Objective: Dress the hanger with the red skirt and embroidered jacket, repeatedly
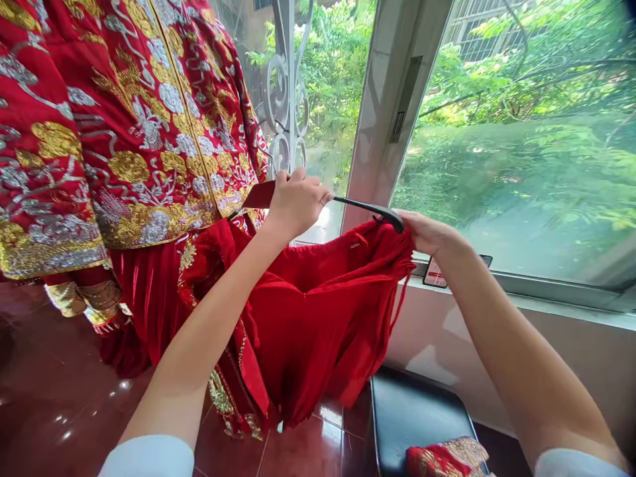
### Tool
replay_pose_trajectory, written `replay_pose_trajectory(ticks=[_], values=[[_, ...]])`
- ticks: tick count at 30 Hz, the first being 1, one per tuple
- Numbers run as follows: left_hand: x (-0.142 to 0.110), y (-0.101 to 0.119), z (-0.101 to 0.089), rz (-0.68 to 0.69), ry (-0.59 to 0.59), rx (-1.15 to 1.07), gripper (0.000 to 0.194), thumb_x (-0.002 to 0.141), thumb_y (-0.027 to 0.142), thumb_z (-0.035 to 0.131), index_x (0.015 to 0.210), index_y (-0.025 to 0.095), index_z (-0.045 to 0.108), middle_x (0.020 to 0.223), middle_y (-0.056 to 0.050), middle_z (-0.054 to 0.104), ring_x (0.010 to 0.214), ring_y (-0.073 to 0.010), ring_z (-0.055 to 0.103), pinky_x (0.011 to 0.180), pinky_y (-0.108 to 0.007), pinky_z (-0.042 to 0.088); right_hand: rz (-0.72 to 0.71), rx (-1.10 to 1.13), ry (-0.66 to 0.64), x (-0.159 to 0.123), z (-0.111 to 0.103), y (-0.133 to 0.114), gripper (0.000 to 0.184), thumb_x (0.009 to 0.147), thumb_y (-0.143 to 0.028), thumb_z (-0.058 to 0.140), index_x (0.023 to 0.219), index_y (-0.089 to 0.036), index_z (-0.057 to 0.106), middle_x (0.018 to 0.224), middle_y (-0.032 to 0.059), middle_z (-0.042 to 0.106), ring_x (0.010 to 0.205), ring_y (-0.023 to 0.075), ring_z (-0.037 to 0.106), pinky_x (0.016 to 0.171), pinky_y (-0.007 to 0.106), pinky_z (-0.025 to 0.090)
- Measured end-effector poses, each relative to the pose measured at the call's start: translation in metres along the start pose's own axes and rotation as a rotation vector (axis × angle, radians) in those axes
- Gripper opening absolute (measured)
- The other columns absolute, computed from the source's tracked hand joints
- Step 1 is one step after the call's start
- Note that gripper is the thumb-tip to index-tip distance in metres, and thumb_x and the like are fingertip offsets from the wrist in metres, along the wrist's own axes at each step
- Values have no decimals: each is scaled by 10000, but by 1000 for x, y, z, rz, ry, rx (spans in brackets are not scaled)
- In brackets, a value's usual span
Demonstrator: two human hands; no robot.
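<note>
A black clothes hanger (pixel 365 205) runs nearly level in front of me, with its right end inside the top of a red dress (pixel 318 324). My left hand (pixel 299 202) is closed around the middle of the hanger; a dark red flat piece (pixel 260 195) shows beside it. At the hanger's right end, my right hand (pixel 424 232) grips the gathered upper edge of the dress, its fingertips partly hidden behind the cloth. The dress hangs down with its neckline drooping toward me, and gold beading trims its left side.
A red jacket (pixel 149 126) embroidered in gold and silver stands on the left, above a pleated red skirt (pixel 154 291). Windows (pixel 511 165) fill the back. A phone (pixel 436 273) leans on the sill. A black chair (pixel 422 404) holds a folded red-and-gold cloth (pixel 447 458).
</note>
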State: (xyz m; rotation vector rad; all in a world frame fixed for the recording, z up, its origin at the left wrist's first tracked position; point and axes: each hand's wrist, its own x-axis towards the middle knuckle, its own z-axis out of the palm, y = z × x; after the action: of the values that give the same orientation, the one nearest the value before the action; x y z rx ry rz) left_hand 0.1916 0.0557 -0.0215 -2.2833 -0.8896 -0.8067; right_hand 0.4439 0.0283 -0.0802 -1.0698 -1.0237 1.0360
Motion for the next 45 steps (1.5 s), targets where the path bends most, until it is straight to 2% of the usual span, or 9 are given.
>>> replay_pose_trajectory(ticks=[4,11,14,19,24,32,37,43,45], values=[[3,3,3,-21,14,-30,365,961,309,371,893,163,698,899,-90,666,1052,-279,512,940,-509,321,-56,-266,27,-3,-3,-32,387,705,-12,651,1090,-52,655,668,18,693,526,70,595,542,187,420],[5,3,11,-45,34,-6,371,955,278,370,880,143,708,888,-112,666,1069,-290,503,953,-508,308,-587,-770,462,-19,38,-76,190,664,-128,719,840,-55,714,527,-65,532,582,40,444,639,255,360],[3,2,8,-26,39,-4,364,954,286,379,889,148,709,907,-115,681,1065,-296,514,943,-508,315,-708,-1092,474,-39,74,-56,85,744,-90,638,797,-103,703,613,8,554,757,164,565,795,365,414],[1,-1,8,-6,39,-12,344,948,265,393,927,139,712,928,-137,693,1102,-323,516,942,-517,308,-596,-1239,426,-59,112,4,216,831,-16,439,872,-160,595,628,47,499,768,240,608,750,371,462],[0,0,12,-17,41,16,344,941,296,409,967,156,722,958,-140,696,1104,-331,519,944,-520,305,-507,-1358,413,-54,108,19,285,905,-114,360,1115,-136,551,676,86,579,695,245,618,655,330,465],[3,3,12,-70,46,47,313,918,317,461,890,188,744,885,-111,706,1062,-307,531,924,-489,328,-634,-1214,450,-3,70,-61,234,851,-124,469,891,-112,699,945,143,698,891,254,606,806,358,433],[5,5,13,-85,52,41,318,916,314,456,891,178,742,916,-118,702,1065,-313,525,923,-495,324,-771,-1156,558,-31,73,-62,262,877,-200,447,951,-163,695,935,124,697,848,271,615,783,377,441],[2,4,17,-74,56,25,298,908,277,462,893,160,736,951,-129,700,1095,-311,510,957,-487,312,-559,-1327,-45,-76,90,11,304,873,-318,532,1106,-154,638,706,75,679,631,239,633,604,322,435],[2,4,17,-82,59,18,296,907,274,461,883,162,734,935,-125,702,1090,-305,513,966,-482,313,-585,-1170,-6,-66,74,21,321,880,-400,516,1074,-182,649,677,46,670,608,202,623,606,306,447]])
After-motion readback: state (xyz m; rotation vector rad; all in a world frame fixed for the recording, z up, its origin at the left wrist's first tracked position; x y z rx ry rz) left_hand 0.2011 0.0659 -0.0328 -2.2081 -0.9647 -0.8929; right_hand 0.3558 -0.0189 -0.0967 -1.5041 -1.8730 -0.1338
